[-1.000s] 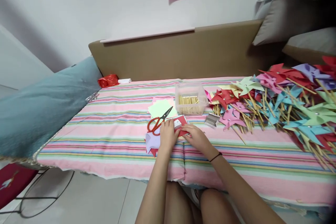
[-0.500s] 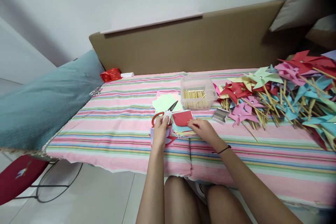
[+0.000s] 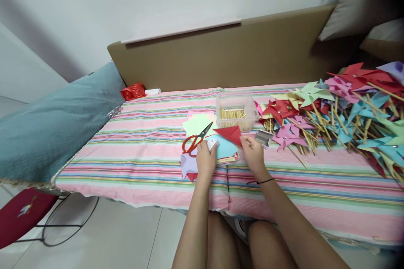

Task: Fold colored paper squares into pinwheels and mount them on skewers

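Evidently well along: many pinwheels (image 3: 311,93) heaped at right. Seemingly left: a paper stack (image 3: 225,147), unused sticks (image 3: 232,114). My right hand (image 3: 252,151) pinches red paper (image 3: 232,134), stickless, above that stack; my left hand (image 3: 206,157), apart, grips a small white box (image 3: 212,143).

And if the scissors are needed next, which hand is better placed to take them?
Probably the left hand: it is beside the scissors, though holding a small white item. The right hand is farther away, holding red paper.
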The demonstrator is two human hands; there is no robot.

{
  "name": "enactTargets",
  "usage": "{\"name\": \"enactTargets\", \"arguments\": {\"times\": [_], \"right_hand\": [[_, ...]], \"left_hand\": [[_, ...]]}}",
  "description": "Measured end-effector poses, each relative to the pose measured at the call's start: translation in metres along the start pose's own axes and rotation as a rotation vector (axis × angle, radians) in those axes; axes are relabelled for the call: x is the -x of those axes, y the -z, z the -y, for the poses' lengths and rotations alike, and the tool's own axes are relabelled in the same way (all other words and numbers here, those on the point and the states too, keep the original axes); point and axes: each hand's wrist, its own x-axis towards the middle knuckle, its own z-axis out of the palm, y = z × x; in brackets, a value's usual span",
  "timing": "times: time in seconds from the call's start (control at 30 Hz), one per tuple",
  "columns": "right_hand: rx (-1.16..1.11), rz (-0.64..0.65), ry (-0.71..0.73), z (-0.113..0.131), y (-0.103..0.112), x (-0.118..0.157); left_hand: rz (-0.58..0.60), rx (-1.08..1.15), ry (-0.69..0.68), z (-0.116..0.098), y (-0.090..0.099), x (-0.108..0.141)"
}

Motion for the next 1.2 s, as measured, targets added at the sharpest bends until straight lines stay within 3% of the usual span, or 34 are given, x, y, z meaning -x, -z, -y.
{"name": "enactTargets", "arguments": {"times": [0.27,0.43,0.5,0.57,0.73,0.83,0.9,1.03,1.2], "right_hand": [[-0.229,-0.224,-0.046,0.045,0.057,0.032],[-0.343,-0.269,-0.064,0.054,0.083,0.056],[-0.387,-0.287,-0.087,0.058,0.092,0.067],[-0.393,-0.276,-0.075,0.065,0.101,0.081],[-0.110,-0.076,0.332,0.088,0.133,0.118],[0.099,-0.057,0.437,0.097,0.151,0.139],[0.139,-0.044,0.445,0.099,0.160,0.152],[0.160,0.003,0.458,0.099,0.173,0.173],[0.105,0.053,0.432,0.098,0.191,0.187]], "left_hand": [[-0.050,-0.329,-0.059,-0.020,-0.020,0.004],[-0.206,-0.307,-0.123,-0.038,-0.007,0.035],[-0.130,-0.044,-0.121,-0.048,0.003,0.057],[0.094,0.351,-0.100,-0.058,0.011,0.082],[0.433,1.156,0.203,-0.080,0.013,0.148],[0.525,1.384,0.295,-0.088,0.013,0.181],[0.511,1.391,0.313,-0.091,0.018,0.200],[0.358,1.247,0.270,-0.093,0.037,0.228],[0.440,0.938,0.158,-0.099,0.050,0.249]]}}
